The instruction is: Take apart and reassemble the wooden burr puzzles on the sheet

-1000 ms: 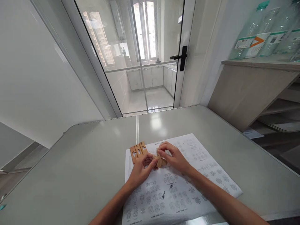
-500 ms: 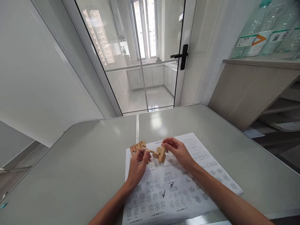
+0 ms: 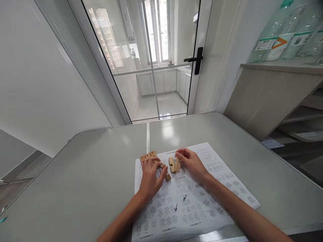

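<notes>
My left hand (image 3: pixel 151 175) rests low over the sheet, thumb and fingers around a notched wooden puzzle piece (image 3: pixel 167 176). Just beyond its fingers are wooden pieces numbered 1, 2 and 3 (image 3: pixel 147 155), partly covered by the hand. My right hand (image 3: pixel 192 163) pinches the upper end of a light wooden puzzle piece (image 3: pixel 178 166) between thumb and fingers. Touching or very close to that piece on its left is another notched wooden piece (image 3: pixel 172 164). Both stand over the printed paper sheet (image 3: pixel 174 215), which carries line drawings of puzzle parts.
The paper lies on a grey table (image 3: pixel 101 178) with a metal seam. Behind it is a glass door (image 3: pixel 161 84) with a black handle (image 3: pixel 198 60). To the right, a wooden shelf unit (image 3: pixel 264 97) holds several clear plastic bottles (image 3: pixel 285 40).
My left hand has turned palm-down and lowered its piece toward the sheet, away from the pieces at my right hand. The pieces by my right hand now stand more upright.
</notes>
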Demonstrator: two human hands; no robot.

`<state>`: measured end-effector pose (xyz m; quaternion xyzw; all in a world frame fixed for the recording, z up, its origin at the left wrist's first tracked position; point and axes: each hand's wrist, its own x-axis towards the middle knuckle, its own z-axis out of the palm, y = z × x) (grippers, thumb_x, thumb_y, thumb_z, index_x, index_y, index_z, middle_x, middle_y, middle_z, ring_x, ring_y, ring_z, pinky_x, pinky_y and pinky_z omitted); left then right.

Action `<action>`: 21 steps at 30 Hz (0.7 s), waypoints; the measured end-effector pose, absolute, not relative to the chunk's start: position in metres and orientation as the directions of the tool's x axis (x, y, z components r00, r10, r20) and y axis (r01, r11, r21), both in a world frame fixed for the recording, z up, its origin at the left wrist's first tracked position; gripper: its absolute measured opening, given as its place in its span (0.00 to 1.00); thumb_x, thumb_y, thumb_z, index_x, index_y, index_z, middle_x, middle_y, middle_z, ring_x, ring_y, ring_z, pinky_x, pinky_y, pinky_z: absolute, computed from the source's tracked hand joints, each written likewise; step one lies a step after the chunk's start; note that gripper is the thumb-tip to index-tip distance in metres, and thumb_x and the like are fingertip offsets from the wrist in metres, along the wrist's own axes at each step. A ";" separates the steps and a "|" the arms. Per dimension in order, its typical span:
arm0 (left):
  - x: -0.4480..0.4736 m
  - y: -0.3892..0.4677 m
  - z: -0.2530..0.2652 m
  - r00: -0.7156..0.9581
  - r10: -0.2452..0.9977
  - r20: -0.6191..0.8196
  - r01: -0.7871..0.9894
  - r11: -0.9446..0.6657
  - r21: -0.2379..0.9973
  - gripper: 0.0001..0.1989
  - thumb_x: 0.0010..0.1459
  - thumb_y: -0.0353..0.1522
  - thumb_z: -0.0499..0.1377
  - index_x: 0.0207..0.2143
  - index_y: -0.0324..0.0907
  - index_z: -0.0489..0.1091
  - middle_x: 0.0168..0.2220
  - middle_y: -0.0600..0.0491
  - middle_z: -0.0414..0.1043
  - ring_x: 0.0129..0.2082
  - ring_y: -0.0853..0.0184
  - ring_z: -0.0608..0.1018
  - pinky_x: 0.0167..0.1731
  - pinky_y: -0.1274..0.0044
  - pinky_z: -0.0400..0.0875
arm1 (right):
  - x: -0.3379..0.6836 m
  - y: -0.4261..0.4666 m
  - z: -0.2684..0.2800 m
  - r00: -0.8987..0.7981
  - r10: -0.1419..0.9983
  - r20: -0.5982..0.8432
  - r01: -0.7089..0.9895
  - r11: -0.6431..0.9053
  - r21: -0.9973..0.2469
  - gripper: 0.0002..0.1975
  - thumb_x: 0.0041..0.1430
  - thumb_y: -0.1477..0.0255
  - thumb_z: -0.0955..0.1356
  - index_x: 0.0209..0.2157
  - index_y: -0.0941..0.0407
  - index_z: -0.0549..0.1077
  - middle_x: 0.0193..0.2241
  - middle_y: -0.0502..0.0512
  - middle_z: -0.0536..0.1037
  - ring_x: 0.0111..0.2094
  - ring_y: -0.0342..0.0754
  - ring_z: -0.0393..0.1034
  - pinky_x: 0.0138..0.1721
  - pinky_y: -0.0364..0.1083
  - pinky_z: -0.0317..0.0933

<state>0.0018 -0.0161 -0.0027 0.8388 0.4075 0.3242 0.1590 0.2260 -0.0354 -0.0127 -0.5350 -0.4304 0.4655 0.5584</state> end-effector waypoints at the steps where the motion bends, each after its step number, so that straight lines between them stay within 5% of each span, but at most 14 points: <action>1: 0.001 -0.016 -0.003 0.463 0.786 0.409 0.590 -0.618 0.520 0.08 0.71 0.39 0.58 0.43 0.45 0.73 0.52 0.45 0.70 0.57 0.52 0.69 0.58 0.55 0.69 | 0.226 -0.036 -0.012 0.183 0.983 -0.016 -0.045 -0.007 -0.999 0.23 0.59 0.49 0.74 0.41 0.54 0.79 0.39 0.56 0.82 0.40 0.52 0.76 0.39 0.47 0.68; 9: 0.000 -0.014 -0.011 0.533 0.748 0.395 0.619 -0.663 0.421 0.12 0.69 0.38 0.62 0.53 0.50 0.74 0.59 0.46 0.68 0.61 0.50 0.67 0.60 0.51 0.67 | 0.224 -0.036 -0.016 0.159 0.986 0.038 0.073 0.027 -0.997 0.21 0.62 0.50 0.72 0.42 0.54 0.79 0.39 0.56 0.83 0.39 0.52 0.77 0.39 0.48 0.70; 21: -0.007 -0.004 -0.005 0.448 0.781 0.435 0.656 -0.617 0.434 0.18 0.69 0.38 0.60 0.59 0.47 0.65 0.62 0.44 0.68 0.65 0.49 0.67 0.63 0.53 0.64 | 0.224 -0.035 -0.020 0.185 0.979 0.081 0.176 0.048 -0.983 0.21 0.65 0.50 0.69 0.42 0.54 0.79 0.40 0.57 0.84 0.40 0.54 0.78 0.42 0.51 0.71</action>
